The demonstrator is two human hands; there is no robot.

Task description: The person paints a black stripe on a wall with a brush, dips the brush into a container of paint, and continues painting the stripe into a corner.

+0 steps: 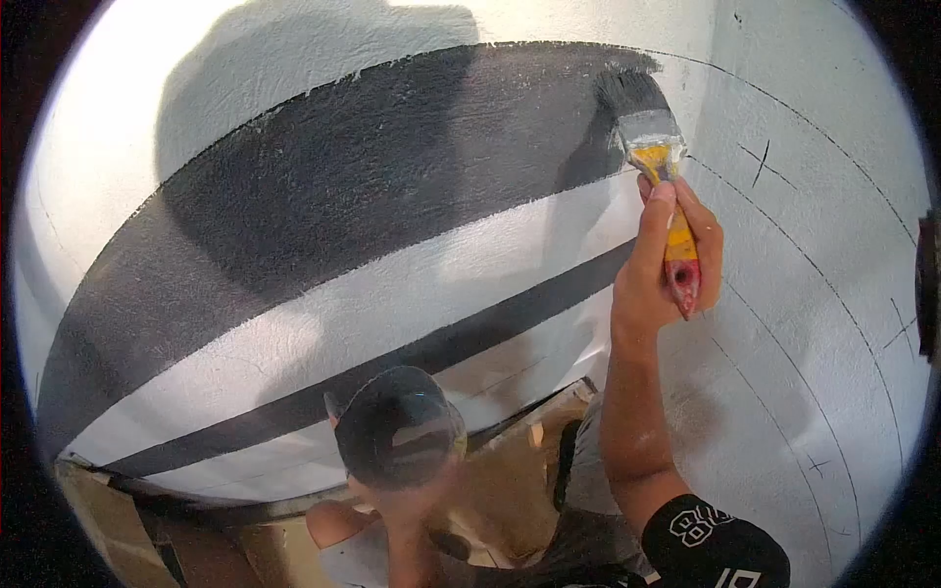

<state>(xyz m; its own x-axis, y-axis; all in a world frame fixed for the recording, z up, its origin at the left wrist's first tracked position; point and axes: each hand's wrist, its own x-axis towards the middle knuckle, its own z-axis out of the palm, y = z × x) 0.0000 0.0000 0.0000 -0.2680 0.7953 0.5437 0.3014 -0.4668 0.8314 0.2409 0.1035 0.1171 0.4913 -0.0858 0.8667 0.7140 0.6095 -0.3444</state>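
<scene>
Paintbrush [651,135] gripped in right fingers [708,231], cup [443,416] in left hand [394,498], we are touching the dark band's edge [652,65] beside open wall [784,230].

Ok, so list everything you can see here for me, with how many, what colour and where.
Paintbrush: one, dark bristles, yellow and red handle, in the right hand against the wall
Round container: one, dark inside, in the left hand, lower middle
Wall: white, rough, filling most of the view
Wide band: one, dark grey, arching across the wall
Narrow band: one, dark grey, below it
Curved lines: several, dark, right side
Cross marks: at least three, dark, right side
Shadows: several, grey, on the wall
Floor covering: brown, bottom, count unclear
Unclear object: one, dark, right edge
Grey clothing: bottom middle, count unclear
Sleeve: one, black with white print, bottom right
Left hand, right hand: two, bare
</scene>
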